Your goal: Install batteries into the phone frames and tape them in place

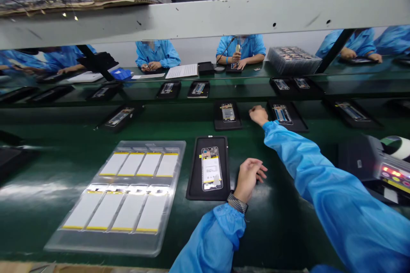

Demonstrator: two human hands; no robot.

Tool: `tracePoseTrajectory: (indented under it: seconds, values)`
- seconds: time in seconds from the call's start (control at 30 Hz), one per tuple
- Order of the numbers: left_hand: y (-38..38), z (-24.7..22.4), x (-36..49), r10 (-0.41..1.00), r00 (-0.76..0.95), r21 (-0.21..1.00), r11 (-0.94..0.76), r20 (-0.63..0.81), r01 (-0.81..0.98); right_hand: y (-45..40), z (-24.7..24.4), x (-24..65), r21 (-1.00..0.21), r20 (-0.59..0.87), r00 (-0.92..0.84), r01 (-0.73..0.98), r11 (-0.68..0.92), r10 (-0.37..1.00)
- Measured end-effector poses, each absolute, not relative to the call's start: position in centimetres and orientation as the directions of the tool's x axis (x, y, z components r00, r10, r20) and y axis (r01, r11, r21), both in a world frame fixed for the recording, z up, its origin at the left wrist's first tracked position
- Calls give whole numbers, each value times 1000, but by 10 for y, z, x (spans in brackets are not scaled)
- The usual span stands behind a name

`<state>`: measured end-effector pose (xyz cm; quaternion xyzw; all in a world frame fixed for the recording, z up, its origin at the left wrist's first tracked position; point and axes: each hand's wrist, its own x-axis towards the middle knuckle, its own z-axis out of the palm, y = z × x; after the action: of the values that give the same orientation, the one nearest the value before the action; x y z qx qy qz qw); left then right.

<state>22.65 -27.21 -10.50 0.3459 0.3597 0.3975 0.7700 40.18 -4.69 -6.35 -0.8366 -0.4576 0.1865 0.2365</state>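
Observation:
My left hand hovers just right of a black tray, its fingers loosely bent and apart, with nothing seen in them. In that tray lies an opened phone with a white battery and yellow tape. Farther away, my right hand is reached out between two other black trays, fingers curled closed; whatever may be inside them is hidden. The tray to its left and the one to its right each carry an opened phone. A clear plastic tray at left holds several white batteries.
A tape dispenser with red lights stands at right. More black trays with phones line the green bench and a raised strip behind. Co-workers in blue sleeves sit opposite. A white beam crosses above the bench.

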Motion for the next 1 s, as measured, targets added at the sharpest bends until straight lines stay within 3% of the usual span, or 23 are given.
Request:
tracePoseTrajectory:
  seconds: [0.2, 0.47, 0.67, 0.77, 0.87, 0.93, 1.0]
  values:
    - [-274, -107, 228, 875, 407, 857, 406, -264, -316, -106, -77, 487, -436, 152, 744, 642, -631, 651]
    - [-276, -96, 227, 875, 432, 891, 360, -219, -278, -122, -97, 504, -414, 139, 714, 671, -615, 686]
    - [-282, -56, 184, 931, 362, 965, 125, -34, -231, -121, -86, 496, -430, 64, 759, 607, -669, 648]
    - [-287, -38, 121, 980, 195, 998, -11, 22, -56, -110, -91, 500, -462, 64, 752, 605, -648, 656]
    - [-295, -32, 40, 993, -68, 957, -74, 97, 280, -102, -102, 502, -537, 76, 753, 584, -609, 654]
    - [-298, -33, -12, 950, -259, 813, 11, 172, 582, -100, -108, 502, -554, 84, 754, 579, -599, 652]
    - [-295, -37, -53, 899, -393, 670, 171, 194, 723, -102, -112, 500, -562, 95, 754, 579, -590, 649]
